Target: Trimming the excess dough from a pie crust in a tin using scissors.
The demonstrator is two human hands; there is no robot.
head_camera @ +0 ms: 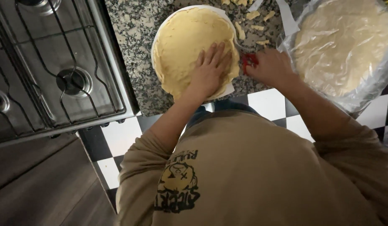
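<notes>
Dough is spread in a round white dish on the speckled granite surface, pressed flat under the open left hand. A red tool is gripped tight by the right hand at the dish's rim, mostly hidden by fingers. Dough scraps are scattered just behind. A second dough round wrapped in a plastic bag is crowded in on the right, and a gas stove is parked to the left.

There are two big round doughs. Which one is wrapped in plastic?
The round dough on the right is covered in clear, crinkly plastic. The other dough, beside the stove, is bare, and the left hand presses flat on it.
</notes>
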